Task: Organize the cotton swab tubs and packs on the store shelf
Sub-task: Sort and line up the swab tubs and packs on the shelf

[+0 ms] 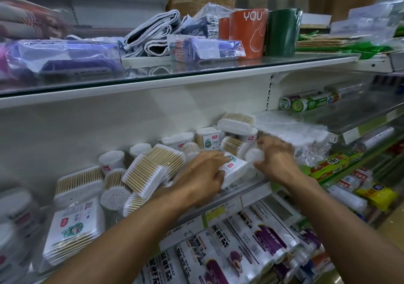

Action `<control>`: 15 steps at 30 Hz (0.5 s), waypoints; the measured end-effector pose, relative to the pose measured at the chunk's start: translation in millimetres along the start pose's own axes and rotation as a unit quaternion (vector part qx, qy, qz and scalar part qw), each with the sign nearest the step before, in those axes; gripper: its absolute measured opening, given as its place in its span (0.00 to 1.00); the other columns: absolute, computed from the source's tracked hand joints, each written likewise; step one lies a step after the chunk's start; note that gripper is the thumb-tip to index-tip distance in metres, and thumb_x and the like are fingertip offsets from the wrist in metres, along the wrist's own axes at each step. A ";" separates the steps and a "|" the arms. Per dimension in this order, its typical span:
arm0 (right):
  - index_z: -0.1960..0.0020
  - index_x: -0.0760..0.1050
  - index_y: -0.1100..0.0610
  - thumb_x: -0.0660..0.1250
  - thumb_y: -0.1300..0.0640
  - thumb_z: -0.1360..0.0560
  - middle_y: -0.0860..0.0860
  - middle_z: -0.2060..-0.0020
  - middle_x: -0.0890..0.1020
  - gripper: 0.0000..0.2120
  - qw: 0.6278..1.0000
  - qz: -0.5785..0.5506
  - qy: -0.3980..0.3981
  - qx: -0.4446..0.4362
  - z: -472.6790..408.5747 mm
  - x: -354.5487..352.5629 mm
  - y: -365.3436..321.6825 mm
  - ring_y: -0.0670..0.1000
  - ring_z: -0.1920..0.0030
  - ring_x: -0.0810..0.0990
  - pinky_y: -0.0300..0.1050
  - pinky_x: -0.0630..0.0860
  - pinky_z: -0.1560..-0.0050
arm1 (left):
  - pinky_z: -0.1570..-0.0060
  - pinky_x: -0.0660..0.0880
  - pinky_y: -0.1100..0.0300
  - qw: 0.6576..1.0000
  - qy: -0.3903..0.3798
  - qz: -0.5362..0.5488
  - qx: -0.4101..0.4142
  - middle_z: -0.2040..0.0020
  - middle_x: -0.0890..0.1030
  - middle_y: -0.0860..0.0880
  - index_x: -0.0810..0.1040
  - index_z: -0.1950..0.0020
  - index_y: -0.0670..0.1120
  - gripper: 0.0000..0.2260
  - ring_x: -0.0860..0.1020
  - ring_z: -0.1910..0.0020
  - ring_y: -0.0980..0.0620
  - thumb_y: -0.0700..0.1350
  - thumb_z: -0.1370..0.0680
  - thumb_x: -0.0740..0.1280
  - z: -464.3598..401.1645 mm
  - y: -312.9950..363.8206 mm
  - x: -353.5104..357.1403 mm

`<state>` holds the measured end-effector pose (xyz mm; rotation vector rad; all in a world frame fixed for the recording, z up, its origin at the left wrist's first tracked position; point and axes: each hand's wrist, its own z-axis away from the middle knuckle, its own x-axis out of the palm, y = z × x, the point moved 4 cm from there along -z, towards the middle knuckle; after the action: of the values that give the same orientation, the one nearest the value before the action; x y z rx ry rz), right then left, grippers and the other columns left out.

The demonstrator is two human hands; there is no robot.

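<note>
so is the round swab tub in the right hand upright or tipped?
Tipped: the round tub in the right hand shows its white circular end sideways toward the camera.

One head-worn wide-angle view, looking forward and down, close in on the middle shelf (229, 196) at arm's reach. Glass upper shelf (196, 70) curving across the top, plastic wrap rolls (251, 244) along the bottom edge.

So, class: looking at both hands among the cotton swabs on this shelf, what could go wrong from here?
1. The clear rectangular pack of wooden-stick swabs leans tilted on round tubs beside the left hand; a nudge may topple it.
2. The white labelled swab pack that hand holds lies near the shelf's front edge and could slip off.
</note>
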<state>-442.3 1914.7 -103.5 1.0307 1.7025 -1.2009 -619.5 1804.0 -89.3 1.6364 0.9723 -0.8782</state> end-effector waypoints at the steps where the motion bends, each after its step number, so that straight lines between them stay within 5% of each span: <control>1: 0.37 0.68 0.49 0.74 0.54 0.31 0.52 0.39 0.73 0.26 0.998 -0.051 -0.026 0.020 -1.8 2.0 0.1 0.55 0.42 0.74 0.54 0.73 0.38 | 0.29 0.62 0.48 1.000 -0.002 0.001 -0.001 0.27 0.66 0.59 0.68 0.28 0.59 0.20 0.62 0.28 0.55 0.49 0.20 0.62 -0.4 -0.5 -0.1; 4: 0.39 0.68 0.48 0.76 0.53 0.34 0.52 0.42 0.75 0.28 0.996 -0.089 -0.018 0.021 -2.5 3.1 0.8 0.55 0.45 0.76 0.55 0.75 0.41 | 0.28 0.61 0.49 1.000 -0.007 0.012 -0.005 0.26 0.66 0.58 0.67 0.28 0.59 0.20 0.62 0.28 0.55 0.48 0.20 0.62 0.3 -1.9 -0.6; 10: 0.36 0.71 0.51 0.76 0.50 0.35 0.55 0.38 0.73 0.30 0.978 -0.127 0.163 -0.037 1.4 -24.8 -10.3 0.55 0.41 0.73 0.56 0.78 0.45 | 0.31 0.59 0.53 0.998 0.004 0.066 -0.012 0.25 0.64 0.56 0.61 0.25 0.60 0.23 0.60 0.27 0.54 0.48 0.18 0.61 0.8 1.4 -10.8; 12: 0.36 0.70 0.47 0.76 0.48 0.33 0.52 0.39 0.73 0.28 0.960 -0.241 0.139 -0.020 4.0 -32.4 -17.5 0.53 0.41 0.74 0.54 0.77 0.46 | 0.30 0.59 0.52 0.996 0.027 0.088 -0.010 0.24 0.64 0.55 0.60 0.24 0.61 0.25 0.61 0.26 0.52 0.48 0.19 0.63 -0.4 4.0 -16.9; 15: 0.38 0.73 0.51 0.71 0.50 0.26 0.49 0.44 0.78 0.18 0.871 -0.490 0.029 0.011 12.9 -36.8 -35.4 0.51 0.47 0.79 0.47 0.76 0.51 | 0.29 0.63 0.50 0.986 0.055 0.156 -0.012 0.25 0.66 0.55 0.59 0.24 0.60 0.29 0.64 0.27 0.52 0.45 0.21 0.67 -0.9 4.2 -29.0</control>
<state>-460.1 1888.3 -61.5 0.1284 2.3540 -1.7934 -627.6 1798.9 -61.6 1.7724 0.7684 -0.5658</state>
